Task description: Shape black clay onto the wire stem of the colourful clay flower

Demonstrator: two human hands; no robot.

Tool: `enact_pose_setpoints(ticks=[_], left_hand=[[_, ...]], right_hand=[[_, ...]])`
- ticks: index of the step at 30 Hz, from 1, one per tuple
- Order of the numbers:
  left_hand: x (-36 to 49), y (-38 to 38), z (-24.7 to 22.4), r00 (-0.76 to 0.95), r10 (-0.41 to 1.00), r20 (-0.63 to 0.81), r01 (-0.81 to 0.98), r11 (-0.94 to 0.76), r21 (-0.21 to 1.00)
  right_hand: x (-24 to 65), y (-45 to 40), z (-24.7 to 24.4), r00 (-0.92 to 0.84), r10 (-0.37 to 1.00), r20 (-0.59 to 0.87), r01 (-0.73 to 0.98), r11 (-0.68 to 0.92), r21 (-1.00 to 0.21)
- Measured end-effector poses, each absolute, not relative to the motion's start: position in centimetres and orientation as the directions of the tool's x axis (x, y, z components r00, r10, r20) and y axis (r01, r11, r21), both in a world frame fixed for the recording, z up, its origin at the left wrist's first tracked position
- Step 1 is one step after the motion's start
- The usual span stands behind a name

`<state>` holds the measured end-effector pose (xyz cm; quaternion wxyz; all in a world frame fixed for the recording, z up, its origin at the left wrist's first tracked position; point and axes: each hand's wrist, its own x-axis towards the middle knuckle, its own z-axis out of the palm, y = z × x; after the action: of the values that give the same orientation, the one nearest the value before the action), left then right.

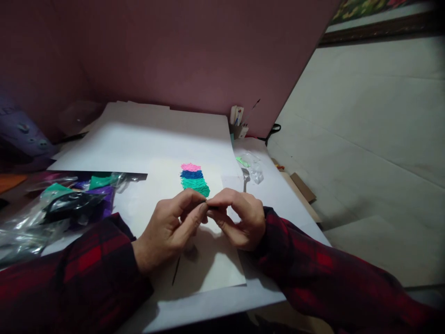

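Both hands meet over a cream sheet of paper (208,273), fingertips close together. My left hand (174,222) is closed in a pinch between thumb and forefinger. My right hand (241,215) pinches too, its tips touching or almost touching the left ones. Between them shows a small dark piece (212,208), mostly hidden by the fingers. Just beyond the fingertips, a textured patch (194,180) of pink, dark blue and green bands covers part of the sheet. A thin black strip (176,271) lies below my left hand, its upper end hidden.
Clear plastic bags (74,204) with black, green and purple material lie at the left. Large white sheets (156,134) cover the back of the table. Behind right stands a holder with pens (238,123). A crumpled clear bag (255,169) lies at the right.
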<state>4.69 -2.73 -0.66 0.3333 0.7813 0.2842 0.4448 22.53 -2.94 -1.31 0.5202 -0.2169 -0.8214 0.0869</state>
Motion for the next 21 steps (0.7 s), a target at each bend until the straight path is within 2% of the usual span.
enact_pose_setpoints(ticks=[3,6,9,11,14,17,19,21], left_hand=[[4.42,-2.94,-0.77,0.495,0.687,0.533,0.140,-0.668,0.731],[4.25,-3.07,-1.17,0.507,0.634,0.584,0.157,-0.734,0.660],[4.20,-3.20,-1.28,0.543,0.541,0.643,0.225,-0.831,0.509],[4.16,-3.27,-1.11,0.631,0.447,0.634,0.263,-0.892,0.368],[4.06,-3.40,-0.66,0.772,0.269,0.576,0.170,-0.960,0.221],[4.08,-3.55,-0.36,0.751,0.144,0.644,0.032,-0.983,0.182],[4.26,-3.65,-0.40,0.669,0.157,0.726,0.027,-0.982,0.187],[4.57,-3.73,-0.61,0.579,0.239,0.779,0.052,-0.965,0.258]], right_hand=[[22.52,-3.17,-1.07,-0.375,0.411,0.831,0.239,0.909,-0.342],[22.37,-3.25,-1.08,-0.303,0.448,0.841,0.206,0.893,-0.401],[22.15,-3.19,-1.24,-0.180,0.545,0.819,0.203,0.835,-0.511],[22.08,-3.10,-1.36,-0.107,0.604,0.790,0.197,0.792,-0.578],[22.18,-2.99,-1.53,-0.076,0.644,0.762,0.194,0.759,-0.622],[22.42,-2.96,-1.62,-0.102,0.627,0.772,0.174,0.775,-0.607],[22.53,-3.00,-1.56,-0.135,0.596,0.792,0.148,0.802,-0.579],[22.59,-3.09,-1.37,-0.179,0.558,0.810,0.128,0.830,-0.543]])
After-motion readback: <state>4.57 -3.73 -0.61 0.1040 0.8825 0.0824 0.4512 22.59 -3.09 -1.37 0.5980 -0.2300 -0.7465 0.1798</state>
